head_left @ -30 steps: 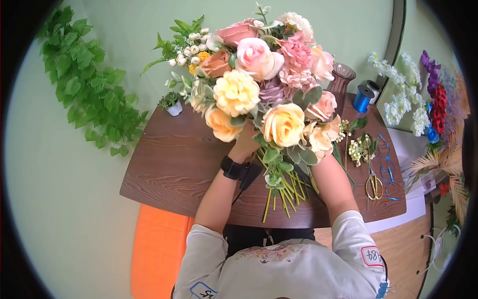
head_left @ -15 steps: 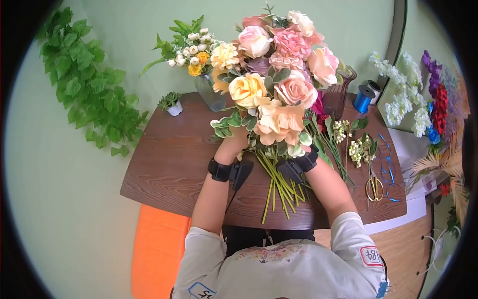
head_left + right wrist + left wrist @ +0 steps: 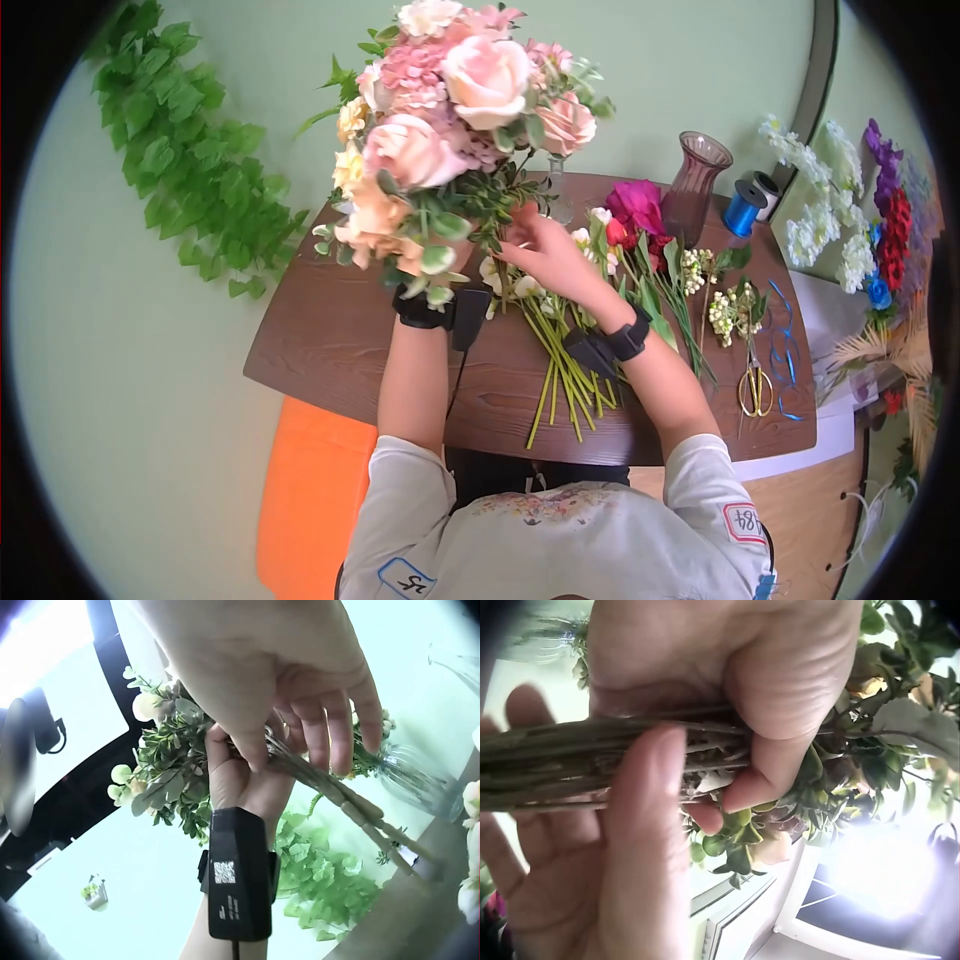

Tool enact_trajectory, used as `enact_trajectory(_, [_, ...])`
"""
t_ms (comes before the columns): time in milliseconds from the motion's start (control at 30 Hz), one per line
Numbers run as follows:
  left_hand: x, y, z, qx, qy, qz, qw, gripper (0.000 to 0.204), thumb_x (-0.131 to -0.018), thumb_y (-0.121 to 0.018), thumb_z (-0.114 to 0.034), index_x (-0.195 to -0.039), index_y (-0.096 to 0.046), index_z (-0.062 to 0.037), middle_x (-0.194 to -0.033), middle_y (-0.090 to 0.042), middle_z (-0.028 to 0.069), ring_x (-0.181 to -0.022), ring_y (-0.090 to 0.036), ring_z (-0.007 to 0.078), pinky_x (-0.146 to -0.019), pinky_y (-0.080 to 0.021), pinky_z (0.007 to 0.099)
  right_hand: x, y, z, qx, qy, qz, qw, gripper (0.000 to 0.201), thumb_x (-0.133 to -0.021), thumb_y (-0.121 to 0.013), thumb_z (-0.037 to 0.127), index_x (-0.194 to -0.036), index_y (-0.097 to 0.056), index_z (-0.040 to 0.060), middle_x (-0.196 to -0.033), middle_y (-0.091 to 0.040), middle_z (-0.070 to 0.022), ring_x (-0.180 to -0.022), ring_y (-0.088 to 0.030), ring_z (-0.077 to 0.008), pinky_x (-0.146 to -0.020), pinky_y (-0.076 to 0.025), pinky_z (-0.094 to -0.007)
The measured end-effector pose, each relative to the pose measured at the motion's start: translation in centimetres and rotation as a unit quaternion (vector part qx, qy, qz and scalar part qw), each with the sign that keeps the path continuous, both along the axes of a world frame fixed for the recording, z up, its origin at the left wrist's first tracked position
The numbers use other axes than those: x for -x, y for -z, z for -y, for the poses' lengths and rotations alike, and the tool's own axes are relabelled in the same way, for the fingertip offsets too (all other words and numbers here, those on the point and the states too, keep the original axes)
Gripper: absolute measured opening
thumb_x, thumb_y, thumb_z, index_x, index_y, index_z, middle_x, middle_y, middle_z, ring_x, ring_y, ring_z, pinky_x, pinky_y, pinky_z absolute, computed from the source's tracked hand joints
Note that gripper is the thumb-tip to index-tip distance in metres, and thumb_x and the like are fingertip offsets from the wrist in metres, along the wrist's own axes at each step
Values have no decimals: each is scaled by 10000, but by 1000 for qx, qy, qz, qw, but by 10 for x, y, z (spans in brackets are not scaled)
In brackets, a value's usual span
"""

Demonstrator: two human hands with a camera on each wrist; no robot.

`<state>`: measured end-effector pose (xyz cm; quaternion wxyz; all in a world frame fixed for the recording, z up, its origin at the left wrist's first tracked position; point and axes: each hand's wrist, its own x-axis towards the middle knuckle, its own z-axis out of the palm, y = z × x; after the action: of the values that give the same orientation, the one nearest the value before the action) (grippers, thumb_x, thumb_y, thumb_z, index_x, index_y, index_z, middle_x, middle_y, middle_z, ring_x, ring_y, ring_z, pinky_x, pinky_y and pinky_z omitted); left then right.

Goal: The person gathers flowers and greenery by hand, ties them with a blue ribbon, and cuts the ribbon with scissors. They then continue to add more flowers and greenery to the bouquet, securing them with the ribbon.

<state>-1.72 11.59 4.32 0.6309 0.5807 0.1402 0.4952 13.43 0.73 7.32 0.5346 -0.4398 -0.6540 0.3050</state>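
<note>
A bouquet (image 3: 490,80) of pink and peach artificial roses, pink hydrangea and leafy sprigs is held up over the left part of the table. My left hand (image 3: 727,660) grips its gathered stems (image 3: 547,769) just under the foliage, thumb curled round them. In the head view that hand is mostly hidden behind the flowers. Farther down the stems is my right hand (image 3: 550,255). Its thumb (image 3: 649,780) lies across the bundle, and its fingers (image 3: 341,735) pass loosely behind it. The stem ends (image 3: 397,847) stick out past the right hand.
On the wooden table (image 3: 330,310) lie loose green stems (image 3: 560,370), a magenta flower (image 3: 635,205) and white berry sprigs (image 3: 735,310). Gold-handled scissors (image 3: 756,390) and blue ribbon (image 3: 788,340) lie at the right. Behind stand a purplish vase (image 3: 700,180) and blue spool (image 3: 743,208).
The bouquet has moved left and up and turned, its yellow flowers now at the left side. White flowers and green stems on the table have come into view. The right hand shows more.
</note>
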Motion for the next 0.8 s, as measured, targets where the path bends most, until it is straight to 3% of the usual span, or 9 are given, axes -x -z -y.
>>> enact_trajectory(67, [7,11,-19,191,91,177,961,200,-751,-556,-86,-929,-549,3,-925,-566,99,-840,-546,175,-739,-439,278,6,-3,6,-46,12,-17,999,243,-702,-639,157,-852,-551,-13,-698,-577,-104,-594,-550,-146,-567,-426,-245])
enact_trajectory(100, [8,5,-16,190,85,178,962,200,-751,-556,-86,-929,-549,3,-925,-566,99,-840,-546,175,-739,-439,278,5,-4,8,-63,61,52,995,225,-702,-638,152,-829,-551,-12,-692,-572,-101,-579,-546,-158,-548,-426,-253])
enact_trajectory(167, [1,-23,1,0,98,-26,995,201,-721,-584,-74,-900,-540,6,-873,-554,94,-786,-531,173,-699,-440,277,8,-8,11,-105,126,129,978,202,-702,-640,151,-772,-545,-14,-670,-554,-97,-546,-540,-185,-503,-426,-278])
enact_trajectory(300, [-2,-56,43,62,121,30,990,183,-702,-604,-44,-867,-535,-5,-811,-546,79,-758,-519,187,-690,-431,276,17,-9,12,-130,136,133,973,196,-702,-638,139,-756,-532,-16,-650,-543,-99,-541,-539,-186,-497,-423,-282])
enact_trajectory(367, [-1,-54,37,63,156,43,985,187,-695,-599,-34,-867,-530,-5,-816,-541,79,-764,-516,188,-695,-429,282,18,-6,9,-164,134,104,972,181,-723,-630,123,-780,-535,-19,-640,-554,-67,-511,-515,-99,-450,-389,-229])
enact_trajectory(433, [1,-48,31,59,198,67,976,209,-689,-590,-40,-881,-515,0,-847,-528,81,-781,-506,181,-715,-422,290,19,-8,11,-126,118,83,981,176,-730,-621,115,-791,-531,-22,-645,-555,-71,-520,-526,-105,-452,-393,-229])
enact_trajectory(600, [0,-42,35,38,152,63,986,284,-672,-602,-50,-932,-503,12,-820,-514,70,-774,-496,171,-711,-421,283,19,-8,12,-50,80,41,995,183,-701,-627,102,-766,-520,-31,-669,-556,-109,-512,-548,-168,-495,-438,-285])
enact_trajectory(733, [-4,-22,26,99,64,87,989,308,-666,-605,-25,-949,-494,25,-760,-501,52,-727,-481,157,-710,-412,273,18,-4,13,-106,83,175,975,272,-691,-634,190,-773,-522,-44,-657,-547,-141,-534,-543,-248,-522,-437,-312])
enact_trajectory(800, [-8,-34,42,97,95,75,988,310,-677,-596,-22,-963,-484,28,-748,-486,43,-724,-471,153,-712,-405,275,16,1,10,-95,72,253,960,302,-692,-629,223,-778,-526,-48,-647,-542,-151,-546,-539,-279,-534,-436,-321])
